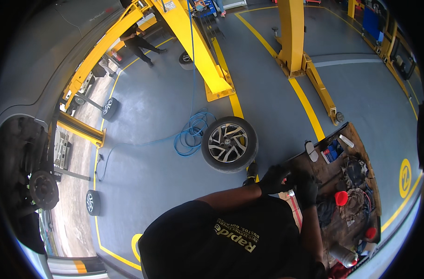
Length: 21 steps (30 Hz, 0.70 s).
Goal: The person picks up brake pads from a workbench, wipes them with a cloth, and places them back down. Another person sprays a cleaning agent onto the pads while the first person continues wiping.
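Black cloth shirt (230, 237), nearest. Left hand (273, 179) and right hand (307, 189), both in black gloves, are met at the cart (356, 139) edge; grip state cannot be told. A small metal piece (291, 192) is seen between them. Wheel (229, 144), rubber tyre, spoked alloy, at ten o'clock of the hands.

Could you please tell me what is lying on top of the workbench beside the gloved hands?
On the workbench lie dark rags, a red cap, a blue box and a grey can. What the rags cover cannot be seen.
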Each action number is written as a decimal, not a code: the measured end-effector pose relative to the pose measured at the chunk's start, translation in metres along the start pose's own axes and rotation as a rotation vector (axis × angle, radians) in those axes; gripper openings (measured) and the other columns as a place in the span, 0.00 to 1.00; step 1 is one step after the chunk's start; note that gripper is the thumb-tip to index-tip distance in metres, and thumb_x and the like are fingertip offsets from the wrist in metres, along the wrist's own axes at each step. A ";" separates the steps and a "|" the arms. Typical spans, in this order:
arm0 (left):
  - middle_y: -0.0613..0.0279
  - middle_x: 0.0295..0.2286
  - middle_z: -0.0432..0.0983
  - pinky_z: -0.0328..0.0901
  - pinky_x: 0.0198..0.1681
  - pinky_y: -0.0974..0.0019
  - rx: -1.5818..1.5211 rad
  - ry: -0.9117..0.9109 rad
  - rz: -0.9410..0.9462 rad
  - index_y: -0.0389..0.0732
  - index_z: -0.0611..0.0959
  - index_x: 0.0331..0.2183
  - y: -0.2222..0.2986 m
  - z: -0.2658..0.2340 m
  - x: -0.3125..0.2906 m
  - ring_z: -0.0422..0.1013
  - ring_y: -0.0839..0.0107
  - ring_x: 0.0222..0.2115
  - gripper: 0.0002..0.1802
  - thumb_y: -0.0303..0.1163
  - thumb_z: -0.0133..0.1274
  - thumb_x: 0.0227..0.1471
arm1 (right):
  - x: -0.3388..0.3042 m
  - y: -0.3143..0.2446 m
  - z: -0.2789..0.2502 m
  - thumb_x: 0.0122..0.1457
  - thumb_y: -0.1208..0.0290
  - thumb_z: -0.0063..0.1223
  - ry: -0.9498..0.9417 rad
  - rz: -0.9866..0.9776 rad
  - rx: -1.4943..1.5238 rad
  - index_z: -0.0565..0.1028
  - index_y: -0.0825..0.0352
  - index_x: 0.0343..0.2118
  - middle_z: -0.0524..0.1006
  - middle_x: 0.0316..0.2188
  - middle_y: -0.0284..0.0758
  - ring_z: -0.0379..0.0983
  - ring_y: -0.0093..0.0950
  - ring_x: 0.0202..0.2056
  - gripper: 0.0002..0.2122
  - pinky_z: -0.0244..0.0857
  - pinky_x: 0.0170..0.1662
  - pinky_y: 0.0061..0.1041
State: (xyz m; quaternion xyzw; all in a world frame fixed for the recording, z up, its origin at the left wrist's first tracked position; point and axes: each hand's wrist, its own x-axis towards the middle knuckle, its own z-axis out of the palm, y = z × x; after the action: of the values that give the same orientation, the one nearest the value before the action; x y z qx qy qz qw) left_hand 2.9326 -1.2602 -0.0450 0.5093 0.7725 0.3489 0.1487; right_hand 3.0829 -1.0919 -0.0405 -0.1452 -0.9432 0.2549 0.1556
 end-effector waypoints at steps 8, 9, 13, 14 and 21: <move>0.43 0.39 0.86 0.74 0.47 0.43 -0.125 -0.191 -0.144 0.39 0.86 0.45 -0.007 -0.001 0.009 0.82 0.39 0.44 0.27 0.53 0.70 0.59 | -0.006 0.028 0.026 0.62 0.71 0.57 -0.029 -0.064 -0.018 0.88 0.56 0.50 0.85 0.49 0.40 0.82 0.46 0.50 0.16 0.75 0.55 0.46; 0.44 0.39 0.87 0.75 0.48 0.44 -0.129 -0.119 -0.141 0.39 0.86 0.45 -0.011 0.001 0.009 0.83 0.40 0.44 0.27 0.52 0.71 0.58 | 0.002 0.011 0.015 0.62 0.71 0.57 -0.090 0.044 0.033 0.88 0.57 0.51 0.85 0.51 0.40 0.81 0.46 0.52 0.16 0.75 0.56 0.46; 0.45 0.37 0.88 0.77 0.44 0.50 -0.143 -0.026 -0.014 0.38 0.86 0.46 -0.024 0.019 0.012 0.86 0.48 0.41 0.28 0.49 0.76 0.55 | -0.011 0.006 0.030 0.66 0.69 0.59 0.151 -0.128 -0.006 0.87 0.58 0.51 0.84 0.51 0.44 0.79 0.47 0.55 0.14 0.72 0.58 0.50; 0.46 0.36 0.88 0.78 0.44 0.52 -0.179 -0.069 -0.120 0.36 0.85 0.44 -0.021 0.019 0.009 0.87 0.53 0.40 0.27 0.47 0.77 0.54 | -0.014 0.012 0.023 0.65 0.66 0.60 0.138 0.003 -0.010 0.87 0.59 0.49 0.83 0.49 0.45 0.79 0.47 0.52 0.13 0.72 0.55 0.49; 0.56 0.36 0.89 0.78 0.45 0.60 -0.309 -0.147 -0.168 0.36 0.87 0.42 -0.021 0.020 0.018 0.84 0.72 0.38 0.25 0.39 0.81 0.49 | -0.008 0.014 0.023 0.60 0.68 0.61 0.216 -0.155 -0.038 0.88 0.54 0.45 0.86 0.44 0.38 0.83 0.44 0.44 0.11 0.76 0.47 0.42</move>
State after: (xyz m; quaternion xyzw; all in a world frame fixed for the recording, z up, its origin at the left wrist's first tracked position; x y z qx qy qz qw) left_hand 2.9221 -1.2410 -0.0715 0.4384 0.7365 0.4116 0.3099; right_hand 3.0841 -1.0931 -0.0679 -0.1012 -0.9341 0.2069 0.2727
